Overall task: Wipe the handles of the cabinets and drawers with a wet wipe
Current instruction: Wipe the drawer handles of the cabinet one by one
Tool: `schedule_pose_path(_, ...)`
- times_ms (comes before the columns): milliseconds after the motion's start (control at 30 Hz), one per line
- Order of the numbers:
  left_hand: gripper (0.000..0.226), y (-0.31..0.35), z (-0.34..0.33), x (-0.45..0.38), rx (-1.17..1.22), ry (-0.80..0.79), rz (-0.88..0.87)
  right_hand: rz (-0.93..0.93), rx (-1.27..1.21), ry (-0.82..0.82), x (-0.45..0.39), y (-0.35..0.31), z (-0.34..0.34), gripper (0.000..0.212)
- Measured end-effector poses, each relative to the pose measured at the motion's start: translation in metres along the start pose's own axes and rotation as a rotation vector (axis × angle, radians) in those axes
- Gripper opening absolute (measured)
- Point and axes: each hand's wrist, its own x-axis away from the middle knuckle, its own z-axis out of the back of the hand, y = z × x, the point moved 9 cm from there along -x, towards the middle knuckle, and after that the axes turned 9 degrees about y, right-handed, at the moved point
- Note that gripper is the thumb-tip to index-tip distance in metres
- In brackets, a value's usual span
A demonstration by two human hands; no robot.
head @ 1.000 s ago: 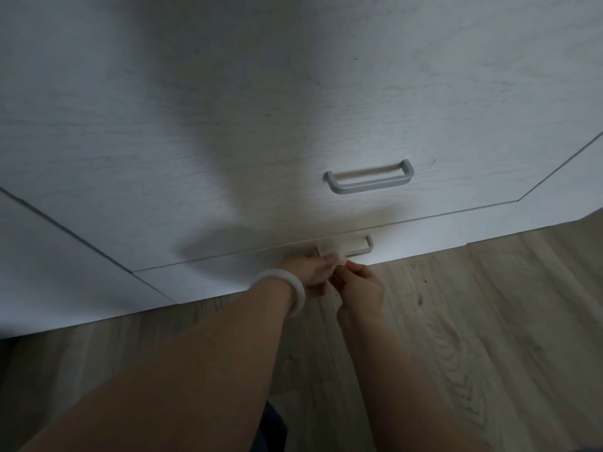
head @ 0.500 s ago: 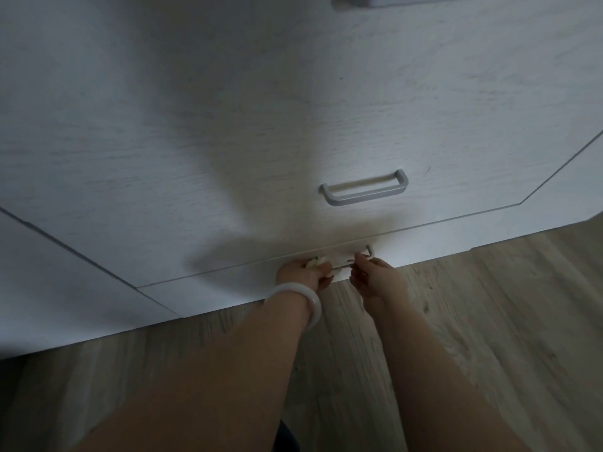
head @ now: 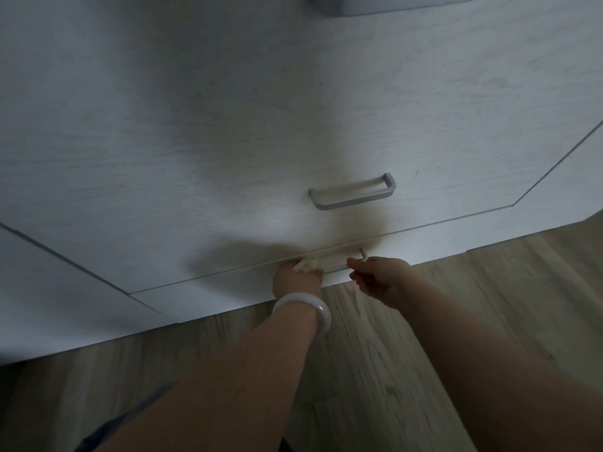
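A white wood-grain chest of drawers fills the upper view. The bottom drawer's metal handle (head: 339, 265) runs between my two hands. My left hand (head: 297, 278), with a pale bangle on the wrist, grips a bunched white wet wipe (head: 306, 265) against the handle's left end. My right hand (head: 380, 279) pinches the handle's right end with its fingertips. The drawer above carries a bare silver bar handle (head: 353, 192). Part of a third handle (head: 388, 3) shows at the top edge.
Light wooden floor (head: 473, 321) lies below the chest's base. A seam (head: 554, 168) at the right marks the chest's side panel, and another seam (head: 65, 259) runs down the left. My forearms cross the lower middle of the view.
My hands have spread apart along the bottom handle: the left one with the wipe went to the left end, the right one to the right end. The view tilted up slightly.
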Motion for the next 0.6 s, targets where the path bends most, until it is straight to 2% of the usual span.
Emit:
schedule_pose_path(33,0.010,0.001,0.000,0.003,0.008,0.027,-0.012,-0.005,0.004,-0.013,0.000,0.000,0.000,0.017)
schedule_pose_path(67,0.010,0.002,-0.001,0.005,0.028,0.049,-0.057,-0.006,0.002,-0.025,0.001,0.000,-0.001,0.018)
schedule_pose_path(167,0.035,0.005,-0.002,0.021,0.101,0.100,-0.109,0.052,-0.004,-0.038,0.005,0.000,0.000,0.018)
schedule_pose_path(267,0.025,0.005,0.002,0.020,0.229,0.183,-0.114,0.215,-0.036,0.043,0.009,0.005,0.001,0.017)
schedule_pose_path(367,0.010,0.000,0.002,0.016,0.260,0.178,-0.076,0.356,-0.160,0.171,0.016,0.012,0.002,0.015)
schedule_pose_path(467,0.004,-0.005,0.002,0.015,0.291,0.164,-0.019,0.401,-0.193,0.204,0.018,0.013,0.001,0.015)
schedule_pose_path(600,0.015,-0.008,0.003,0.016,0.402,0.178,0.057,0.405,-0.212,0.204,0.018,0.014,0.001,0.018)
